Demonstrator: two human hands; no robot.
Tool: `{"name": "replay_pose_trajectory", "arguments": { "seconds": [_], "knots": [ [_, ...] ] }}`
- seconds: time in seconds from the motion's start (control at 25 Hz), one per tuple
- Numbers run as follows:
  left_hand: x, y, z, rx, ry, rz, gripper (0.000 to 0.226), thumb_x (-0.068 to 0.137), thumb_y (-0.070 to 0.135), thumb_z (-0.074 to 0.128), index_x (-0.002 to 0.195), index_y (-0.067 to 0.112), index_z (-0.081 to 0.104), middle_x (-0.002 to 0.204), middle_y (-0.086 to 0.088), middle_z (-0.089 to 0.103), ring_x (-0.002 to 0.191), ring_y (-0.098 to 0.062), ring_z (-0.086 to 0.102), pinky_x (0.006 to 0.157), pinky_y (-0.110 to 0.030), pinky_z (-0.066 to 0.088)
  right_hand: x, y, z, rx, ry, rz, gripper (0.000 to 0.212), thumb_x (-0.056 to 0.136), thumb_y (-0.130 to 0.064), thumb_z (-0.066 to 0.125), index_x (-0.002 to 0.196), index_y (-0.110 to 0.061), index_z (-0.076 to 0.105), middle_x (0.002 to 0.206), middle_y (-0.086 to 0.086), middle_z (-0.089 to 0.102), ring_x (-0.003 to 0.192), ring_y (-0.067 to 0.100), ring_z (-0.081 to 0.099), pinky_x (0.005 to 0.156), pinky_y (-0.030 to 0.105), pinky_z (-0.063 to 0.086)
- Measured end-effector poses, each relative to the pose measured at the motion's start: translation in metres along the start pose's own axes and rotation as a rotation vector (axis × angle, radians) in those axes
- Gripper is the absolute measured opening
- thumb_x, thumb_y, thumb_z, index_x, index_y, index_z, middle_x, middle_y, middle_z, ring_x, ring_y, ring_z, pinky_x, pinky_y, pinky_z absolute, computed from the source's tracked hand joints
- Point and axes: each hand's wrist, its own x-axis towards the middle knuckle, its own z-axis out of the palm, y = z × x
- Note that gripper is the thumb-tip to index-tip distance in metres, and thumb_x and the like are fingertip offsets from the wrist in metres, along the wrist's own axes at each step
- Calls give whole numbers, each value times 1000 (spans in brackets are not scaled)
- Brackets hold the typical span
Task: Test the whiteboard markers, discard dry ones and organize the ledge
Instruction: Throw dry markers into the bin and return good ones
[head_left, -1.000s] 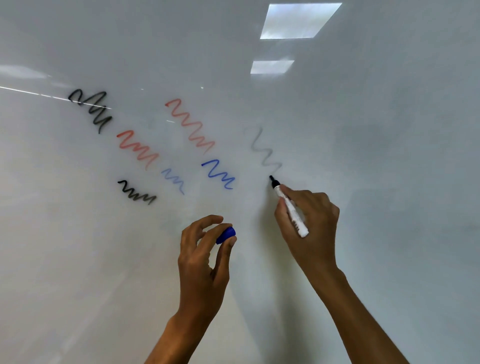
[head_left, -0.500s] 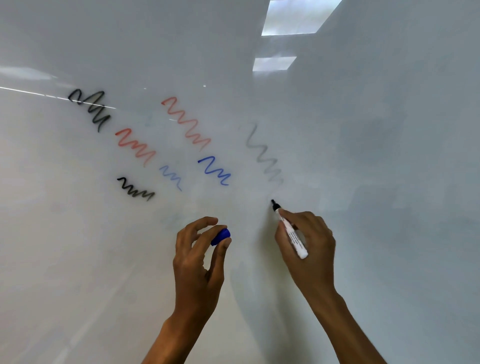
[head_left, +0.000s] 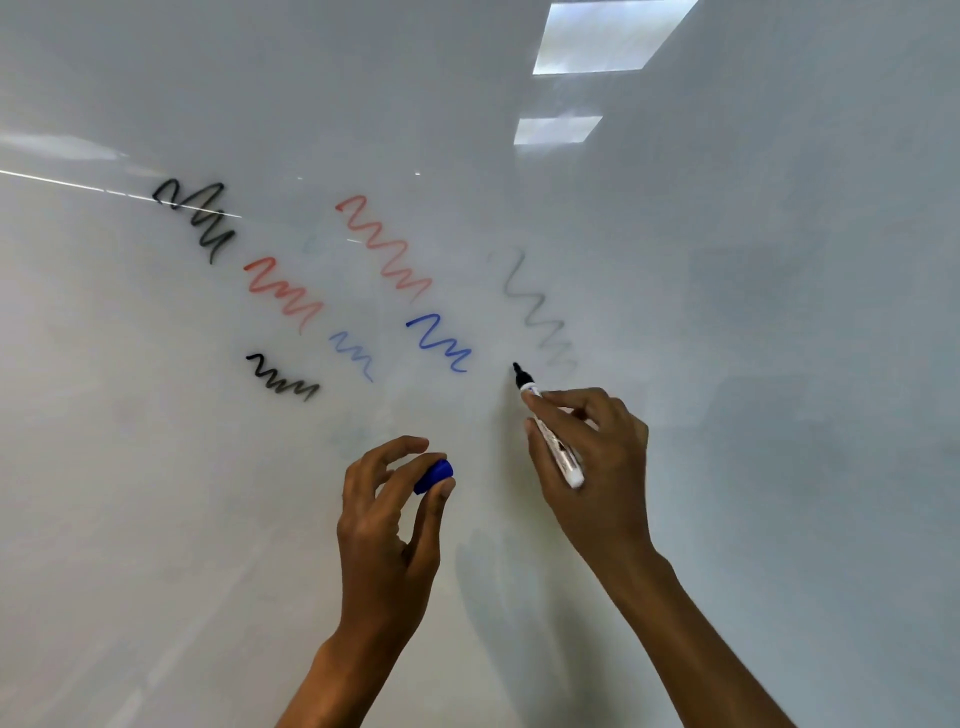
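My right hand (head_left: 597, 457) grips a white-barrelled marker (head_left: 553, 436) with a black tip pointing up and left, just off the end of a faint grey squiggle (head_left: 540, 314) on the whiteboard (head_left: 779, 364). My left hand (head_left: 389, 514) pinches a blue cap (head_left: 434, 475) between thumb and fingers, close to the board below the marks. I cannot tell whether the tip touches the board.
Earlier test squiggles fill the board's left middle: two black (head_left: 200, 218), two red (head_left: 387, 247), a faint blue (head_left: 353, 353) and a strong blue (head_left: 441, 340). Ceiling lights reflect at the top (head_left: 608, 36). The ledge is out of view.
The grey squiggle was finished a second ago. My right hand then pulled the marker down off the board and has now raised it slightly, beside the squiggle's lower end. The left hand barely moved.
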Motion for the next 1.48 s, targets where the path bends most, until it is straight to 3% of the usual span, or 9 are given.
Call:
{"name": "replay_pose_trajectory", "arguments": {
  "seconds": [0.2, 0.36, 0.48, 0.8, 1.0, 1.08, 1.24, 1.32, 1.48],
  "knots": [
    [1, -4, 0, -6, 9, -8, 26, 92, 28, 59, 108, 12, 70, 115, -3, 63, 111, -17, 57, 89, -13, 42, 25, 23, -8, -59, 214, 65, 27, 84, -12, 69, 108, -24, 75, 94, 0, 67, 78, 25, 62, 71, 52, 48],
    [-2, -9, 4, -9, -2, -18, 26, 92, 29, 59, 109, 12, 70, 115, -4, 63, 111, -19, 57, 89, -13, 42, 3, 16, -4, -66, 51, 30, 27, 84, -16, 69, 107, -27, 74, 90, -6, 67, 78, 22, 60, 72, 52, 46],
    [-5, -7, 8, -14, -21, -21, 27, 92, 30, 58, 109, 11, 71, 115, -3, 62, 111, -18, 57, 89, -14, 43, 1, 20, -11, -16, 119, 139, 23, 85, -17, 67, 105, -26, 74, 85, -7, 68, 75, 23, 57, 69, 52, 47],
    [-9, -2, 9, -5, -42, -16, 28, 93, 29, 58, 108, 10, 71, 115, -4, 63, 111, -19, 58, 89, -14, 43, -27, 20, -20, 15, 34, 204, 21, 85, -22, 64, 103, -26, 74, 90, -11, 71, 79, 20, 62, 70, 49, 49],
    [-30, 0, 9, -8, -106, -3, 26, 93, 31, 59, 111, 16, 70, 114, -1, 64, 111, -19, 58, 87, -23, 48, -45, 0, -42, 526, -205, 552, 16, 88, -14, 73, 99, -26, 77, 95, -10, 76, 91, 12, 70, 77, 23, 52],
    [-41, -2, 8, -6, -147, -14, 26, 94, 33, 58, 113, 19, 69, 115, 1, 63, 111, -19, 58, 85, -27, 50, -49, -12, -56, 710, -321, 594, 14, 90, -32, 70, 98, -24, 78, 93, -2, 77, 91, 12, 71, 78, 20, 52],
    [-52, -6, 3, -2, -173, -41, 26, 94, 33, 59, 113, 19, 69, 114, 3, 63, 110, -18, 58, 84, -27, 51, -58, -23, -60, 848, -299, 657, 49, 88, -58, 47, 92, -22, 79, 84, 12, 76, 89, 27, 69, 92, 38, 49],
    [-54, -5, -1, 4, -184, -37, 24, 95, 31, 59, 114, 20, 69, 114, 5, 63, 110, -18, 58, 85, -25, 50, -61, -22, -57, 863, -325, 680, 57, 89, -65, 44, 88, -20, 79, 79, 14, 75, 93, 29, 70, 101, 49, 42],
    [-57, -4, -11, 18, -215, -5, 23, 96, 30, 59, 111, 18, 70, 111, 7, 64, 106, -14, 58, 84, -23, 49, -66, -24, -49, 868, -417, 721, 59, 88, -63, 40, 83, -20, 80, 75, 12, 74, 93, 26, 70, 104, 54, 40]
  ]
}}
